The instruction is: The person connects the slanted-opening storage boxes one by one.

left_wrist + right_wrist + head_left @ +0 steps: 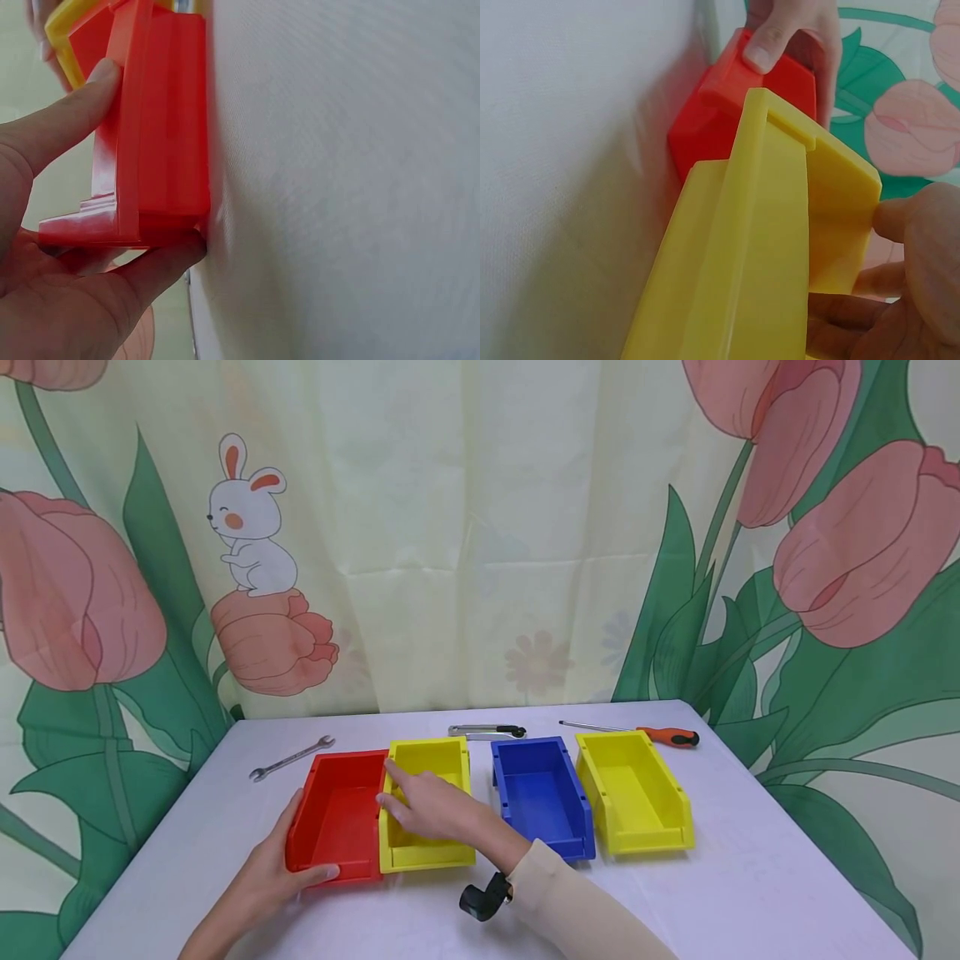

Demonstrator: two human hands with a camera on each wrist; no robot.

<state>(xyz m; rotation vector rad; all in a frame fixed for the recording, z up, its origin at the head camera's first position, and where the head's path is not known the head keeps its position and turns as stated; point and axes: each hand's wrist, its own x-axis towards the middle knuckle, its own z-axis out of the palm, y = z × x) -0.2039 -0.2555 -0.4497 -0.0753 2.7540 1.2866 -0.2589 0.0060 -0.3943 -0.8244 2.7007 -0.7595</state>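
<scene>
My left hand [266, 868] grips the red bin [341, 814] at its front left corner, thumb over the front wall and fingers along the side. In the left wrist view, a fingertip [191, 244] reaches under the bin's edge, close to the table. Against the red bin's right side stands a yellow bin [427, 857]. My right hand [438, 810] reaches across this yellow bin, thumb and index finger extended and spread at its left rim, beside the red bin. In the right wrist view, the other fingers [840, 315] are partly hidden behind the near yellow wall.
A blue bin [543, 802] and a second yellow bin [637, 793] stand to the right. Behind the bins lie a wrench [292, 758], a tool with a black-and-silver handle [487, 731] and a screwdriver [667, 737]. A printed curtain [465, 527] hangs behind the white table [757, 877].
</scene>
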